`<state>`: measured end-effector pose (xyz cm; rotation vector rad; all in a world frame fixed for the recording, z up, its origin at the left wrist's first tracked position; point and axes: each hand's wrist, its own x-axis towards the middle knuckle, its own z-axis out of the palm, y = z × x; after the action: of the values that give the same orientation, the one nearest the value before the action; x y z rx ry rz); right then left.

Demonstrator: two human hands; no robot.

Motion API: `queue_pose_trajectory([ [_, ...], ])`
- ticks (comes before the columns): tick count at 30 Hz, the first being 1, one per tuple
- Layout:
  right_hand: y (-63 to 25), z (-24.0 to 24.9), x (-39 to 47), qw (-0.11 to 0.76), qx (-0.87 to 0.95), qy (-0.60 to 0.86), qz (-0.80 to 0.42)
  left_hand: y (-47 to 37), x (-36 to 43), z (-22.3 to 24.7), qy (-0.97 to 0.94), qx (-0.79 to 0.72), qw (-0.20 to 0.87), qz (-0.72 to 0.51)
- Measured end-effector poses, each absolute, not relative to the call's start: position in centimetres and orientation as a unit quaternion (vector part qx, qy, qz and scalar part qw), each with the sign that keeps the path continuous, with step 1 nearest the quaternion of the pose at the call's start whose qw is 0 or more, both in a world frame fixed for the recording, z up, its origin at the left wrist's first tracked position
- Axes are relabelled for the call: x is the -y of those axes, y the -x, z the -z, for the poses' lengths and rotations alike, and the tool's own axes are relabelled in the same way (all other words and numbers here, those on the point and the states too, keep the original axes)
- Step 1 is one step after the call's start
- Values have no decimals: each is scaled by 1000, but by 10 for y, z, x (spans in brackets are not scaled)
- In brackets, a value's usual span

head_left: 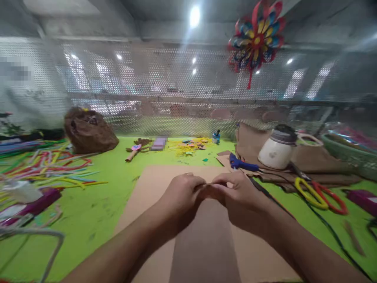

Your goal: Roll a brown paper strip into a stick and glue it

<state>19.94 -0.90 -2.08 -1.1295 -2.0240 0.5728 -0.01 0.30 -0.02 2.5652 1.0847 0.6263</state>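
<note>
A long strip of brown paper (206,243) runs away from me over a wider tan sheet (151,179), which looks like cardboard. At the strip's far end, my left hand (182,194) pinches the paper between thumb and fingers. My right hand (243,196) grips the same end from the other side, with the thumbs a short way apart. Between the hands the paper's edge is lifted and appears curled or folded over. My palms and curled fingers hide part of that end.
Scissors (312,192), a blue glue gun (244,164), a white jar (273,149) and brown paper sheets (253,145) lie right. Colourful pipe cleaners (59,161) and a brown paper bundle (90,131) are left. A small decorated paper piece (135,149) lies ahead on the green table (97,220).
</note>
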Motion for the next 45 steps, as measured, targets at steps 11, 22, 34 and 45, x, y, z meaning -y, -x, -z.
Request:
queue_pose_trajectory([
  [11,-197,23,10,357,762,443,-310,0,-13,4,-886,-368,181,-217],
  [22,-207,24,5,346,680,483,-429,10,-6,23,-727,-430,462,-271],
  [34,-201,34,9,445,557,459,-530,16,-11,21,-725,-481,427,-245],
  [45,-218,18,-6,351,660,487,-452,36,-23,9,-750,-464,436,-180],
])
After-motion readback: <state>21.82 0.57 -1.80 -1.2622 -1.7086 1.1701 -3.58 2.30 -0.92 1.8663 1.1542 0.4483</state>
